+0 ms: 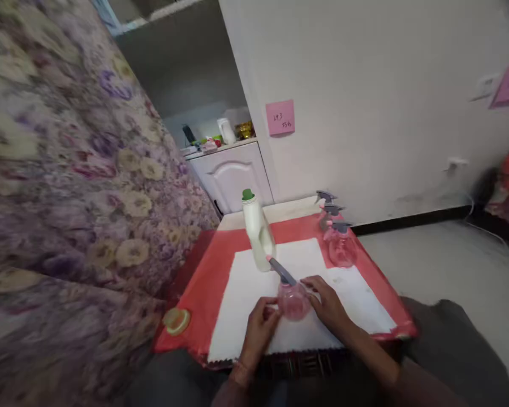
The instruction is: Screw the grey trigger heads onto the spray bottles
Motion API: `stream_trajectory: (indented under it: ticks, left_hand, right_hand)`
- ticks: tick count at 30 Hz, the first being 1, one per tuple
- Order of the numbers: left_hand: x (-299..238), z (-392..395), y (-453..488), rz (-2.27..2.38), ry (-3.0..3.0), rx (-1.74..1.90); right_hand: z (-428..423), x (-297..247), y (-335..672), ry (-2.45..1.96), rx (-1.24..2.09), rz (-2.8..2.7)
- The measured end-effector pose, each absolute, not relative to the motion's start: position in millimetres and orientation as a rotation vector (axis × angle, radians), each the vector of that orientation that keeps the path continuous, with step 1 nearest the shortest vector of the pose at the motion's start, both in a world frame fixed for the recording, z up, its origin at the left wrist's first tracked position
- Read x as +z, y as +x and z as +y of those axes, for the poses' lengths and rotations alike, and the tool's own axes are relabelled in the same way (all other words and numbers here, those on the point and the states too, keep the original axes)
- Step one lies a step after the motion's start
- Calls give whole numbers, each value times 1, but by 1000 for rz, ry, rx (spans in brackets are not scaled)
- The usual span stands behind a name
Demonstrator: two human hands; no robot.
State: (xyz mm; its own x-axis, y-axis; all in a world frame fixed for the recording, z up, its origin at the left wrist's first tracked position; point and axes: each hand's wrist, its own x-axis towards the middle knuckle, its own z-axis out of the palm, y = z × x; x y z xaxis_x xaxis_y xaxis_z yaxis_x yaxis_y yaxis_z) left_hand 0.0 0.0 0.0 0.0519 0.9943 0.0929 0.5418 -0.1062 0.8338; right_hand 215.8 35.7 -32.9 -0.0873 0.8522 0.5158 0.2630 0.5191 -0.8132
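Observation:
A round, see-through pink spray bottle (294,303) with a grey trigger head (282,271) stands near the front of the white sheet, between my two hands. My left hand (260,327) has its fingers curled against the bottle's left side. From the right, my right hand (327,302) reaches around it, fingertips on its upper right side. Just behind is a tall, pale jug (257,234) with a green cap (247,194). Several similar pink spray bottles (343,249) stand in a row at the table's right side.
The white sheet (246,288) lies over a red table cover (212,271). A yellowish round lid or tape roll (177,321) rests at the front left corner. A flowered curtain (89,198) hangs close on the left, and a wall with a pink note (280,117) rises behind.

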Motion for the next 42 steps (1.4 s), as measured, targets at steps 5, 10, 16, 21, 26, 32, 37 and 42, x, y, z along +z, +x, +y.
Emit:
stream_trajectory:
  ticks: [5, 10, 16, 21, 26, 32, 37, 42]
  left_hand:
    - [0, 1, -10, 1579, 1758, 970]
    - [1, 9, -34, 1774, 1832, 983]
    - [-17, 12, -50, 2005, 1969, 852]
    - [-25, 11, -49, 2087, 2075, 762]
    - [-28, 10, -50, 2119, 2144, 720]
    - [-30, 10, -52, 2127, 2195, 707]
    - [-30, 9, -52, 2136, 2205, 706]
    - [-29, 9, -52, 2142, 2209, 701]
  right_hand:
    - [34, -28, 217, -1003, 669, -1613]
    - [26, -20, 215, -994, 714, -1636]
    - [20, -22, 195, -1119, 602, -1673]
    - [20, -28, 190, -1097, 533, -1692]
    - [23, -29, 202, -1059, 451, -1732]
    - [30, -27, 217, -1059, 447, -1716]
    - [31, -20, 221, -1099, 569, -1646]
    - [29, -18, 214, -1139, 661, -1659]
